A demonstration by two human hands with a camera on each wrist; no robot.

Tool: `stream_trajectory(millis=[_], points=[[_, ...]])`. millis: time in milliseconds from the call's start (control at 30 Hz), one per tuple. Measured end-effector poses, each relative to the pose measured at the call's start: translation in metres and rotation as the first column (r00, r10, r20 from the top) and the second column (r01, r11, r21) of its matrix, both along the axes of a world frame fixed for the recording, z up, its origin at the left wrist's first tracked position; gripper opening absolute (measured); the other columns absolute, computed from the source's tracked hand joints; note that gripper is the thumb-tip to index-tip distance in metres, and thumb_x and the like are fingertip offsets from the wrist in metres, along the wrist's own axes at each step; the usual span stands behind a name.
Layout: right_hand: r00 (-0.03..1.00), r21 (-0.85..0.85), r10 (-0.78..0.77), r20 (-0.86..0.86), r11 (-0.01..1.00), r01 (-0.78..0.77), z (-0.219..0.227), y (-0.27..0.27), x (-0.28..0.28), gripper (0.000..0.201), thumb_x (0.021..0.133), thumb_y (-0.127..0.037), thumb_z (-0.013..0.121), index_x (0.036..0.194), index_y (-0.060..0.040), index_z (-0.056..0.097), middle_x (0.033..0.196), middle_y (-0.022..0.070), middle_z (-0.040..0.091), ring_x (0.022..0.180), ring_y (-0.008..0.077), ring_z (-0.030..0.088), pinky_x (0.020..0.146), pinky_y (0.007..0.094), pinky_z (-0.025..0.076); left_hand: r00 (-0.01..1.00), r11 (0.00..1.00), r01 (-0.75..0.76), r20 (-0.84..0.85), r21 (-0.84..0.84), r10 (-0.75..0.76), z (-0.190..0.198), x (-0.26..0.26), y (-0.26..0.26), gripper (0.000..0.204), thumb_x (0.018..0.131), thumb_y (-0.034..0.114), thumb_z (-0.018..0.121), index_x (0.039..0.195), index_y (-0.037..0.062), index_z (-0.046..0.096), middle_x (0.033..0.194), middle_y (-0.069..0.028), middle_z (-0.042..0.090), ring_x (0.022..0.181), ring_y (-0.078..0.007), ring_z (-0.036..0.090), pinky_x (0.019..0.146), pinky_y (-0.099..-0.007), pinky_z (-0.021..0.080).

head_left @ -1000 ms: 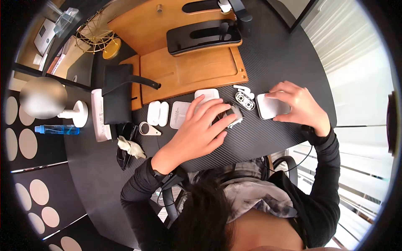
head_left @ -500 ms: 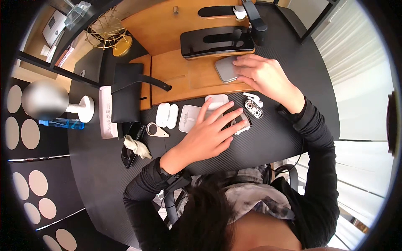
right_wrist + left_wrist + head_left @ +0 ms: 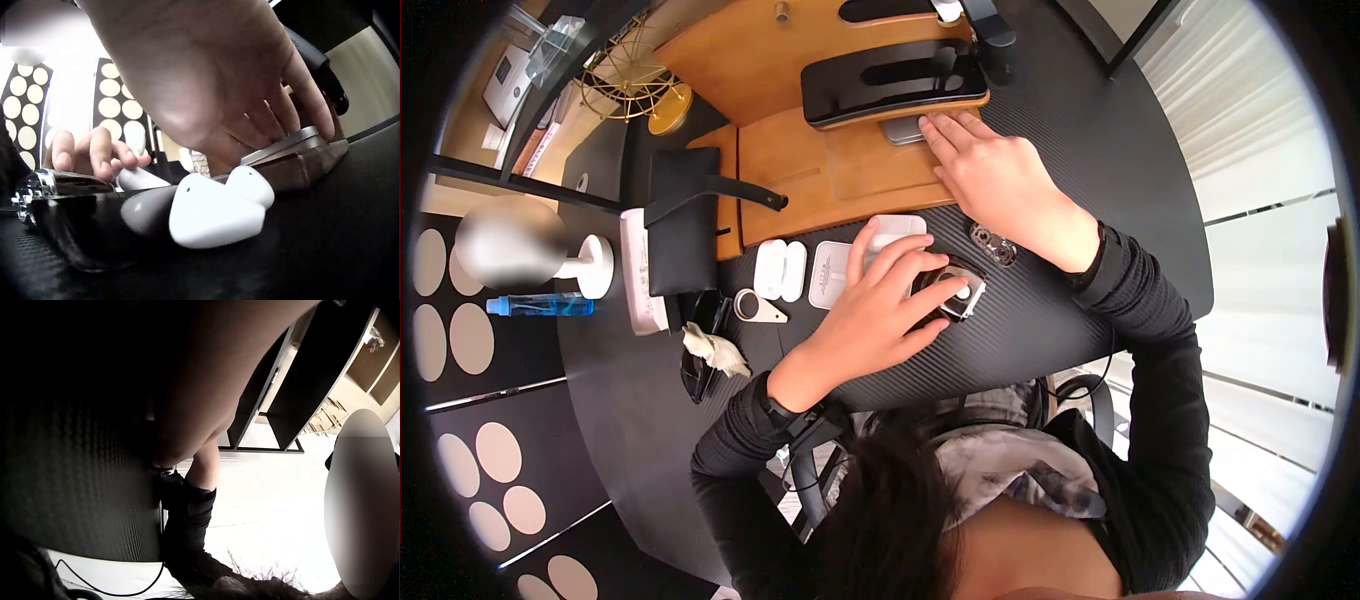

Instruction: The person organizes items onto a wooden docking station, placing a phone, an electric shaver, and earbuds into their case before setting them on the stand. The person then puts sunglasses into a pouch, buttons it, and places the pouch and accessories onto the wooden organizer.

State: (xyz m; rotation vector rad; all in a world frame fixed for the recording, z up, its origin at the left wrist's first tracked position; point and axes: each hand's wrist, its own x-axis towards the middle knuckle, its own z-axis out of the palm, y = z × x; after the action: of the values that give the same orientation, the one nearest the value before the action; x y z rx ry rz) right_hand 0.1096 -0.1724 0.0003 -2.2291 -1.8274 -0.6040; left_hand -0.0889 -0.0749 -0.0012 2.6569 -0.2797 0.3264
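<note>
Plainly, the flat grey rounded-corner metal case [image 3: 902,131] lies on the brown wooden stand [image 3: 880,185], just to the far left of the right hand [image 3: 1008,188], whose nearly straight fingers rest against its right end; the far part is hidden under the black oblong ledge [image 3: 830,92], so its long axis cannot be told. The hands are apart: the left hand [image 3: 875,312], farther from the case, lies on the near side, fingers loosely spread by the small black-and-silver object [image 3: 970,291], contact unclear
</note>
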Motion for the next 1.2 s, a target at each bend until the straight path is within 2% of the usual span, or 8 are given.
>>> stream_trajectory(millis=[267, 333, 367, 467, 567, 667, 933, 1200], points=[[0.993, -0.004, -0.085, 0.087, 0.996, 0.085, 0.001, -0.001, -0.002, 0.043, 0.08, -0.011, 0.059, 0.118, 0.0081, 0.058, 0.114, 0.0157, 0.063, 0.107, 0.0238, 0.062, 0.074, 0.0295, 0.056, 1.0, 1.0, -0.023, 0.019, 0.003, 0.023, 0.0, -0.001, -0.001, 0.043, 0.073, 0.027, 0.077, 0.113, 0.0175, 0.063, 0.13, -0.0019, 0.054, 0.132, -0.0261, 0.039, 0.114, -0.0569, 0.011], [0.992, 0.108, 0.127, 0.003, 0.986, -0.127, 0.014, -0.008, 0.006, 0.034, 0.078, -0.009, 0.061, 0.109, 0.0036, 0.062, 0.104, 0.0121, 0.064, 0.101, 0.0235, 0.063, 0.071, 0.031, 0.056, 1.0, 0.999, -0.023, -0.003, 0.029, 0.023, 0.001, -0.001, -0.001, 0.042, 0.075, 0.028, 0.076, 0.113, 0.0165, 0.062, 0.134, -0.001, 0.052, 0.134, -0.0265, 0.037, 0.114, -0.0577, 0.01], [0.992, 0.116, 0.126, 0.01, 0.985, -0.126, 0.021, -0.014, 0.007, 0.034, 0.078, -0.009, 0.061, 0.109, 0.0036, 0.062, 0.104, 0.0121, 0.064, 0.101, 0.0235, 0.063, 0.071, 0.031, 0.056, 1.0, 0.999, -0.023, 0.007, 0.029, 0.023, 0.001, -0.001, 0.0, 0.042, 0.076, 0.03, 0.075, 0.114, 0.0157, 0.062, 0.132, 0.0, 0.053, 0.134, -0.0261, 0.037, 0.113, -0.0585, 0.01], [0.915, 0.052, 0.239, -0.324, 0.971, -0.235, 0.037, -0.036, 0.004, 0.016, 0.075, -0.009, 0.067, 0.088, -0.0022, 0.063, 0.085, 0.0093, 0.057, 0.084, 0.0269, 0.061, 0.066, 0.0359, 0.053, 0.999, 0.999, -0.03, 0.015, 0.01, 0.03, -0.002, -0.001, 0.001, 0.042, 0.077, 0.03, 0.075, 0.113, 0.0154, 0.062, 0.129, -0.0002, 0.054, 0.133, -0.0257, 0.038, 0.113, -0.0587, 0.01], [0.811, -0.014, 0.341, -0.475, 0.919, -0.394, 0.034, -0.055, 0.003, 0.016, 0.074, -0.01, 0.068, 0.087, -0.0019, 0.063, 0.084, 0.0093, 0.057, 0.08, 0.0275, 0.061, 0.067, 0.037, 0.052, 0.999, 0.999, -0.047, -0.008, 0.0, 0.047, -0.002, 0.001, 0.0, 0.045, 0.076, 0.032, 0.075, 0.117, 0.0184, 0.062, 0.124, -0.0004, 0.055, 0.131, -0.0251, 0.04, 0.113, -0.0584, 0.011], [0.84, -0.095, 0.261, -0.475, 0.934, -0.344, 0.034, -0.061, -0.001, 0.019, 0.073, -0.009, 0.069, 0.089, -0.0017, 0.064, 0.082, 0.0097, 0.057, 0.078, 0.027, 0.062, 0.067, 0.0377, 0.052, 0.999, 0.998, -0.048, -0.001, 0.05, 0.048, -0.001, 0.0, -0.001, 0.05, 0.074, 0.033, 0.075, 0.122, 0.0268, 0.063, 0.122, -0.0001, 0.056, 0.129, -0.0245, 0.041, 0.113, -0.0577, 0.013], [0.874, -0.111, 0.218, -0.434, 0.95, -0.292, 0.027, -0.065, -0.007, 0.024, 0.076, -0.007, 0.066, 0.099, -0.0022, 0.063, 0.083, 0.0103, 0.057, 0.075, 0.0269, 0.063, 0.062, 0.0363, 0.053, 0.999, 0.998, -0.035, -0.025, 0.052, 0.037, 0.003, 0.001, -0.001, 0.043, 0.071, 0.031, 0.076, 0.113, 0.0262, 0.069, 0.126, -0.0004, 0.057, 0.128, -0.0246, 0.043, 0.112, -0.0578, 0.014], [0.817, -0.082, 0.21, -0.538, 0.951, -0.299, 0.022, -0.063, -0.006, 0.022, 0.076, -0.005, 0.068, 0.095, -0.0004, 0.058, 0.091, 0.0125, 0.055, 0.078, 0.0298, 0.063, 0.065, 0.0399, 0.052, 0.999, 0.995, -0.053, 0.0, 0.081, 0.053, 0.008, 0.001, -0.005, 0.04, 0.072, 0.027, 0.076, 0.111, 0.0247, 0.069, 0.127, -0.0015, 0.056, 0.126, -0.0251, 0.045, 0.112, -0.0582, 0.015]])
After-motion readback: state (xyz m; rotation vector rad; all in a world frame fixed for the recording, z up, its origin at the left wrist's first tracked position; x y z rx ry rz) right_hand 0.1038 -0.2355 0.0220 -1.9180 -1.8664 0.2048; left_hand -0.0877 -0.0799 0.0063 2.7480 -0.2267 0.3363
